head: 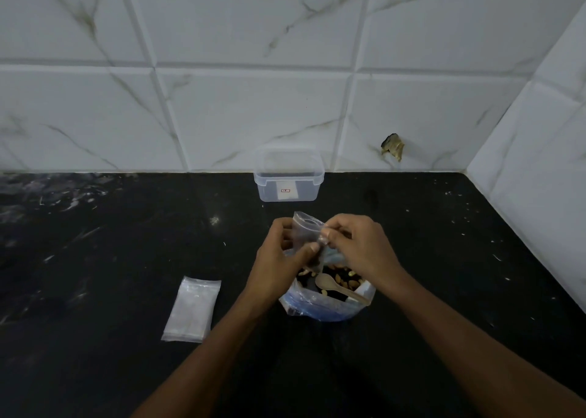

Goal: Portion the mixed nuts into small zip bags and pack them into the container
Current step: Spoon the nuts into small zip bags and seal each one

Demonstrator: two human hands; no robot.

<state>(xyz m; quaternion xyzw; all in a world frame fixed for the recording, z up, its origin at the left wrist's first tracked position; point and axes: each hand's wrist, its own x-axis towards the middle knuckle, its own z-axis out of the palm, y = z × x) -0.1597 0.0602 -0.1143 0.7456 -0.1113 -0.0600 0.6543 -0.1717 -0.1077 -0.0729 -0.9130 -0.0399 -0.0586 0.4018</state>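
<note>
Standing at the black counter (111, 259), the person holds a small zip bag (306, 230) up in both hands, just above the big open bag of mixed nuts (329, 294). The left hand (282, 259) wraps around the little bag's side, thumb pressed against the plastic, while the right hand (358, 243) pinches its top edge between thumb and fingertips. Whether the zip is open or sealed is hard to tell. A pale wooden spoon (339, 289) lies in the nut bag, its bowl resting on the nuts and its handle reaching out over the right rim. Left of the hands, well apart, a flat stack of empty zip bags (192, 310) lies on the counter. Farther back, against the marbled wall tiles (222, 107), sits a clear plastic container (288, 176), lid off, with a small label on its front.
</note>
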